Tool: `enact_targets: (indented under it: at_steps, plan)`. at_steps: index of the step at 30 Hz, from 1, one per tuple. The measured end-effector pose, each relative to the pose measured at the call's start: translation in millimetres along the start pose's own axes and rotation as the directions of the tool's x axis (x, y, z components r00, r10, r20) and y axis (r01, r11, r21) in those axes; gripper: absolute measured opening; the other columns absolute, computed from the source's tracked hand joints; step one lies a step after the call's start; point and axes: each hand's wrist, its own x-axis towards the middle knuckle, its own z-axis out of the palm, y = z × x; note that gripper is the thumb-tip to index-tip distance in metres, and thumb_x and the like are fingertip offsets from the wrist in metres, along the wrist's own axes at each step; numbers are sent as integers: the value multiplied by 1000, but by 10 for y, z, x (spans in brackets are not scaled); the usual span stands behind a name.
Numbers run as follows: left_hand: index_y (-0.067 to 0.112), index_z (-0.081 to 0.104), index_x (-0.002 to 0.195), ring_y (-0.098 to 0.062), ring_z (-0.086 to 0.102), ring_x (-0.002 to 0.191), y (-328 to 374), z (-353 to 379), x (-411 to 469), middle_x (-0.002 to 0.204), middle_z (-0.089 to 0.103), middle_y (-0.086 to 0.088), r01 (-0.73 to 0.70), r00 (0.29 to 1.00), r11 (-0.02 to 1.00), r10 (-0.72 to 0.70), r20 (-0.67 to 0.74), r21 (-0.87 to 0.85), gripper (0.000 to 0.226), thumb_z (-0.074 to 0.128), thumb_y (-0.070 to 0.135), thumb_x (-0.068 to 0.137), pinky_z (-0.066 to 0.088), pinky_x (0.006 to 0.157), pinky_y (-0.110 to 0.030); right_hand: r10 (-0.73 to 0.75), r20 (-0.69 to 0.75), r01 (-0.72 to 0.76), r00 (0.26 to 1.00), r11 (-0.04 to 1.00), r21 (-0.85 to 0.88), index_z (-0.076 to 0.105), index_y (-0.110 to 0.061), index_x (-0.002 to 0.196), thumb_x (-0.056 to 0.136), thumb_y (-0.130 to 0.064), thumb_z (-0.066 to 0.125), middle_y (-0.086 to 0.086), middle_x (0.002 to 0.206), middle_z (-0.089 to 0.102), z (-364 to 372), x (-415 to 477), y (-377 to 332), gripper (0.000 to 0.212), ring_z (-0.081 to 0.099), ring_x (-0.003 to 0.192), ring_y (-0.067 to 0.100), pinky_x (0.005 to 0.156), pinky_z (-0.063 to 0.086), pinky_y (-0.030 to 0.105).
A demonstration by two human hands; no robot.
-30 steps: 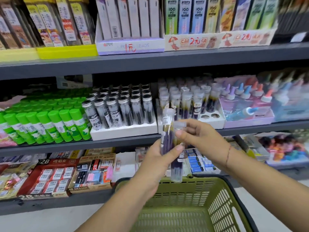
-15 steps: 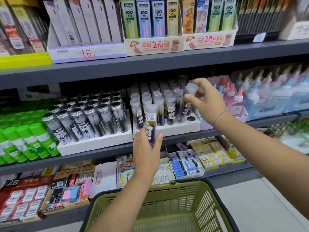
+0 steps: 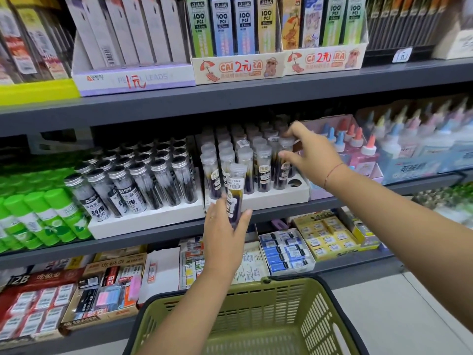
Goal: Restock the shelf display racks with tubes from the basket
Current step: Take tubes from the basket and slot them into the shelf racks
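Middle shelf (image 3: 332, 203): two racks stand side by side. The left rack (image 3: 148, 219) carries capped tubes in rows. The right rack (image 3: 276, 194), just beside it, carries tubes in rows, with one vacant socket (image 3: 294, 182) at its front right corner. Glue sticks (image 3: 51, 216) lie left of the left rack; glue bottles (image 3: 358, 152) stand right of the right rack.

The left hand (image 3: 225, 234) holds the held tube (image 3: 236, 190) near upright before the right rack's front left part. The right hand (image 3: 314, 155) pinches the racked tube (image 3: 285, 160), seated just behind the vacant socket.

Upper shelf (image 3: 230, 96), above: lead boxes (image 3: 238, 29). Lower shelf (image 3: 363, 267), below: eraser boxes (image 3: 284, 252). The basket (image 3: 281, 316) sits nearest, before the lower shelf.
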Motion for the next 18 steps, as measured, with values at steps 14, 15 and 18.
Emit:
enact_targets:
  at_steps: [14, 15, 18]
  plan:
    - [25, 47, 107, -21, 55, 88, 208, 54, -24, 98, 57, 2, -53, 998, 998, 53, 18, -29, 38, 48, 58, 88, 50, 78, -42, -66, -20, 69, 998, 967, 244, 59, -22, 119, 90, -33, 57, -4, 104, 51, -37, -297, -181, 31, 53, 89, 8, 82, 43, 16]
    - [22, 48, 110, -23, 55, 93, 259, 88, -28, 102, 57, 0, -76, 996, 997, 77, 36, -26, 43, 48, 59, 89, 49, 81, -43, -62, 52, 38, 997, 927, 372, 57, -22, 121, 90, -32, 58, -5, 107, 56, -32, -376, -234, 33, 58, 92, 6, 83, 46, 16]
    - [17, 46, 119, -27, 53, 105, 422, 190, -32, 109, 52, 4, -121, 987, 993, 121, 102, -5, 49, 49, 57, 90, 46, 86, -41, -28, 166, -79, 986, 791, 607, 52, -19, 126, 88, -23, 63, 2, 93, 60, 6, -510, -248, 40, 64, 88, 13, 80, 56, 27]
